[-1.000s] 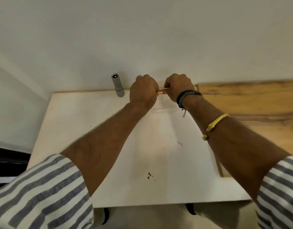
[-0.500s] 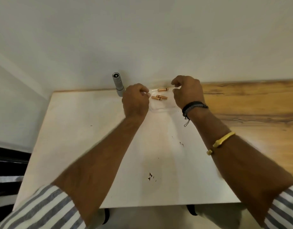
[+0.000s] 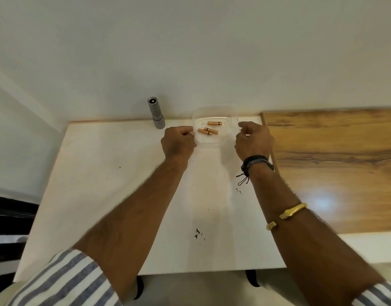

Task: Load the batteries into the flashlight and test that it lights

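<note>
Two striped sleeves (image 3: pixel 64 281) and bare forearms reach over the white desk (image 3: pixel 101 184); the right arm wears a yellow bangle (image 3: pixel 288 214) and a black cord band (image 3: pixel 257 162). The left hand (image 3: pixel 179 141) is closed to a fist just beside the left rim of a clear plastic container (image 3: pixel 233 112). The right hand (image 3: pixel 254 140), fingers loosely bent, is just beside its right rim. Three copper-coloured batteries (image 3: pixel 208 130) lie inside the container. The grey flashlight (image 3: pixel 156 113) stands upright at the far desk edge, left of the container.
</note>
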Demonstrator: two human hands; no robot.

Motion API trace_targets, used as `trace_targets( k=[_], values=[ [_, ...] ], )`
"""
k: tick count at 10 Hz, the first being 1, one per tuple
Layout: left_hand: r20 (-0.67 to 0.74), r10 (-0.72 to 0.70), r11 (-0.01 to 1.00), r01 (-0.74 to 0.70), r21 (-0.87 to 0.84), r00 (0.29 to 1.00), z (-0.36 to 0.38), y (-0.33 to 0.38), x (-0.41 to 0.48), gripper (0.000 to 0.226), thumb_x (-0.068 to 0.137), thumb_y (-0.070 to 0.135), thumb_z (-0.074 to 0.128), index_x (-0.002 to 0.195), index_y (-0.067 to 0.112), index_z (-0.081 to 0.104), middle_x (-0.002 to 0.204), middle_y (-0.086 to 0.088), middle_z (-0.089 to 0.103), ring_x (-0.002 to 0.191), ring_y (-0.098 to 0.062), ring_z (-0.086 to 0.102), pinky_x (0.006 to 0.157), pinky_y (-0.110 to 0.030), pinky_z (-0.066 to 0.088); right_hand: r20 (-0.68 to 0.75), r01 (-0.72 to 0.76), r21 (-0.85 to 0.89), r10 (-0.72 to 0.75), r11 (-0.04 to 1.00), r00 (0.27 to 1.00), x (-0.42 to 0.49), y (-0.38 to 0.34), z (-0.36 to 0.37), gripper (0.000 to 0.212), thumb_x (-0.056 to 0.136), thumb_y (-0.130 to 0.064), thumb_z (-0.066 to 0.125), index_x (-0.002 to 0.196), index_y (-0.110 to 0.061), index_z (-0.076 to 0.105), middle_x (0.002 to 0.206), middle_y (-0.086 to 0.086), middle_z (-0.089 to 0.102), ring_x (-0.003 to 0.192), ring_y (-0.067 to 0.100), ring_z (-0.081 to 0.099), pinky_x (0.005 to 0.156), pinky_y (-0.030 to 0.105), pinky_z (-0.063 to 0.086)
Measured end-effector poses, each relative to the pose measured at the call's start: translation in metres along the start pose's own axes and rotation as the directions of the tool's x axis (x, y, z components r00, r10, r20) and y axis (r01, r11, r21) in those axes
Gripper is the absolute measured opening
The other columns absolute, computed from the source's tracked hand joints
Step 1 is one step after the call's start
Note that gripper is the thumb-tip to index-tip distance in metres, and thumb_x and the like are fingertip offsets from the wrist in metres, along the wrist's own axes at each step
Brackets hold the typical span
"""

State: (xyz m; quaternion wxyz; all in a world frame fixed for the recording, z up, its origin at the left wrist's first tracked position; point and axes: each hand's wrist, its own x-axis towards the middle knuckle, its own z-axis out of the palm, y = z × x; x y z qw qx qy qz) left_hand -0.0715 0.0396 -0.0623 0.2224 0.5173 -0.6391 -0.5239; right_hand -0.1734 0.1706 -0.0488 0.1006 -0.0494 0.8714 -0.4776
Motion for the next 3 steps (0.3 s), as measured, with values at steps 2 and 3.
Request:
trace_targets(
  k=[2, 3],
  values=[
    [0.024, 0.095, 0.988, -0.097, 0.117, 0.995, -0.009, 0.006, -0.016, 0.025, 0.093, 0.018, 0.064, 0.114, 0.008, 0.074, 0.113, -0.010, 0.075, 0.106, -0.027, 0.070, 0.101, -0.040, 0.054, 0.024, 0.090, -0.126, -0.088, 0.988, 0.996, -0.009, -0.005, -0.011, 0.041, 0.091, -0.011, 0.059, 0.129, -0.023, 0.067, 0.125, 0.000, 0.069, 0.113, 0.021, 0.065, 0.084, 0.021, 0.042],
    [0.043, 0.226, 0.942, -0.229, 0.245, 0.973, -0.025, 0.008, -0.038, 0.032, 0.096, 0.022, 0.061, 0.122, 0.006, 0.069, 0.124, -0.012, 0.071, 0.119, -0.028, 0.064, 0.106, -0.036, 0.046, 0.058, 0.168, -0.140, -0.161, 0.976, 0.985, -0.027, -0.013, -0.019, 0.041, 0.092, -0.014, 0.060, 0.133, -0.022, 0.064, 0.129, 0.004, 0.066, 0.116, 0.023, 0.063, 0.089, 0.025, 0.044]
  ],
)
